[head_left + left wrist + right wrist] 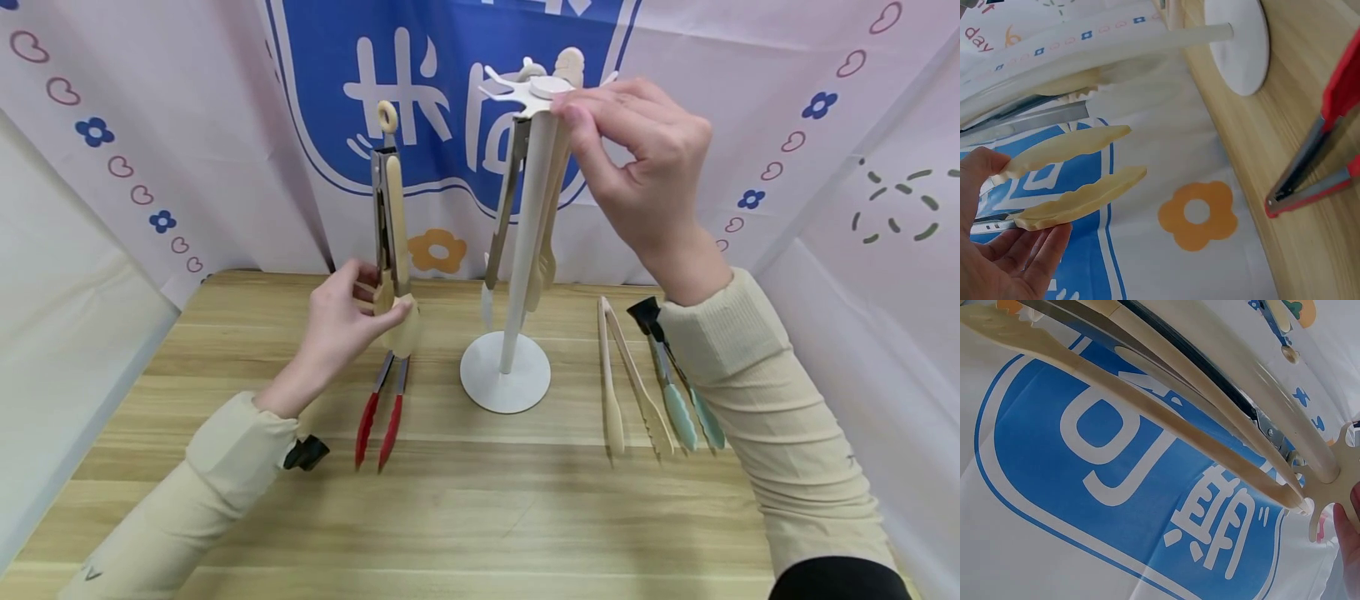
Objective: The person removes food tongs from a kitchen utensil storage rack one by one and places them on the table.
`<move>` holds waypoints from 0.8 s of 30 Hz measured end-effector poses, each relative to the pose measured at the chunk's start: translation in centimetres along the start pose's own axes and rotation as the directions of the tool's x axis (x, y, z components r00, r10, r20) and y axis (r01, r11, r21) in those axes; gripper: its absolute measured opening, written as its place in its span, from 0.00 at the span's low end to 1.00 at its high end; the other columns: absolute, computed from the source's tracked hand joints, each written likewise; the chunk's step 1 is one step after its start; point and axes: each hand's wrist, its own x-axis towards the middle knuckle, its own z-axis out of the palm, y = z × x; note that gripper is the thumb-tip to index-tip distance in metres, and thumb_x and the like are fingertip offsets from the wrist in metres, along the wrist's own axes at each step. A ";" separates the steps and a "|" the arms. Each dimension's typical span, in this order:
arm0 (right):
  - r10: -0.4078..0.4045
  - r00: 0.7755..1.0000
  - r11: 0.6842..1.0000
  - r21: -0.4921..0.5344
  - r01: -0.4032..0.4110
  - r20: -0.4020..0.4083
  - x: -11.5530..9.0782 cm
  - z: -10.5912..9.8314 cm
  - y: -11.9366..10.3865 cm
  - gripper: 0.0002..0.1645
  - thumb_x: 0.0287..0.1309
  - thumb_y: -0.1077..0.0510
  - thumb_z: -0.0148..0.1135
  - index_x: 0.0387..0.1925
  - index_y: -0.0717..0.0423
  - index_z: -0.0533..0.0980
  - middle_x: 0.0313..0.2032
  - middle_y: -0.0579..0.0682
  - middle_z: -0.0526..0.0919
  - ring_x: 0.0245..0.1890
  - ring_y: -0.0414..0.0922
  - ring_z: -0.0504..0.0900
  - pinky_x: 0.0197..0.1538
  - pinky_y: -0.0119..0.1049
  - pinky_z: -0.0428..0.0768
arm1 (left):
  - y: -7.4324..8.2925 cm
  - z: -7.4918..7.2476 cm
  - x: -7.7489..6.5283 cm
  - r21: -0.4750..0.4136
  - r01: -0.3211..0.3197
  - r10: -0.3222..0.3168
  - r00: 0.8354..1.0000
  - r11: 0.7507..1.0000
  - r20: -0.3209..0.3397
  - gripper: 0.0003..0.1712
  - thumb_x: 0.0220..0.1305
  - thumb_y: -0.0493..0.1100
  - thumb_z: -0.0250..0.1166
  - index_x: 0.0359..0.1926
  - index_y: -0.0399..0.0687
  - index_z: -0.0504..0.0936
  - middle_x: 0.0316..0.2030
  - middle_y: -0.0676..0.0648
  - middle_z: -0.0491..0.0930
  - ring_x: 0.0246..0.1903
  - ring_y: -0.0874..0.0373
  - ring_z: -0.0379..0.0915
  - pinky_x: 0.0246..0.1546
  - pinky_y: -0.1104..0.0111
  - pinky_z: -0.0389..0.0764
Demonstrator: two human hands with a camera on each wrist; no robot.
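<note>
My left hand (337, 312) grips cream-tipped metal tongs (397, 225) by their tips, the ring end pointing up, left of a white stand (528, 225). In the left wrist view, two wavy cream tips (1075, 150) stand apart between thumb and fingers. My right hand (648, 142) pinches the edge of the stand's hooked top (531, 98). Beige tongs (1172, 425) and metal tongs (510, 196) hang from that top; their hanging points are partly hidden.
Red-tipped tongs (390, 429) lie on the wooden table (465, 525) at left. Right of the stand's round base (487, 387) lie beige tongs (611, 400) and mint-tipped tongs (678, 408). A printed cloth (712, 50) hangs behind the table.
</note>
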 end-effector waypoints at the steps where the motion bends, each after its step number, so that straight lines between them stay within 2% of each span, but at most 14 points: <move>1: 0.000 1.000 1.000 0.000 0.000 -0.001 0.0 0.0 0.0 0.10 0.51 0.63 0.57 0.25 0.61 0.84 0.27 0.52 0.85 0.29 0.49 0.82 0.40 0.33 0.77 | -0.1 -0.1 -0.1 0.007 0.008 -0.008 1.000 1.000 0.003 0.25 0.48 0.47 0.69 0.42 0.36 0.72 0.35 0.39 0.77 0.34 0.47 0.76 0.34 0.57 0.79; 11: 0.001 1.000 1.000 -0.002 -0.001 0.007 0.0 0.0 0.0 0.10 0.51 0.63 0.58 0.25 0.61 0.84 0.28 0.52 0.85 0.29 0.48 0.82 0.40 0.33 0.78 | -1.7 -1.2 -1.1 0.053 0.075 -0.077 0.996 0.996 0.048 0.26 0.49 0.49 0.69 0.43 0.36 0.71 0.38 0.40 0.76 0.36 0.47 0.75 0.36 0.58 0.78; 18: 0.001 1.000 1.000 -0.002 -0.001 0.007 0.0 0.0 0.0 0.09 0.51 0.63 0.58 0.25 0.61 0.84 0.28 0.52 0.85 0.29 0.49 0.82 0.40 0.33 0.78 | -2.3 -2.0 -1.7 0.084 0.136 -0.144 0.986 0.987 0.088 0.27 0.51 0.52 0.67 0.44 0.37 0.71 0.39 0.40 0.76 0.37 0.48 0.74 0.36 0.58 0.77; 24: 0.004 1.000 1.000 -0.006 -0.004 0.009 0.0 0.0 0.0 0.10 0.51 0.63 0.57 0.26 0.61 0.84 0.28 0.52 0.85 0.30 0.48 0.82 0.40 0.33 0.78 | -3.1 -2.5 -1.9 0.137 0.143 -0.159 0.981 0.980 0.115 0.27 0.51 0.51 0.67 0.44 0.35 0.71 0.38 0.39 0.76 0.35 0.48 0.75 0.30 0.60 0.78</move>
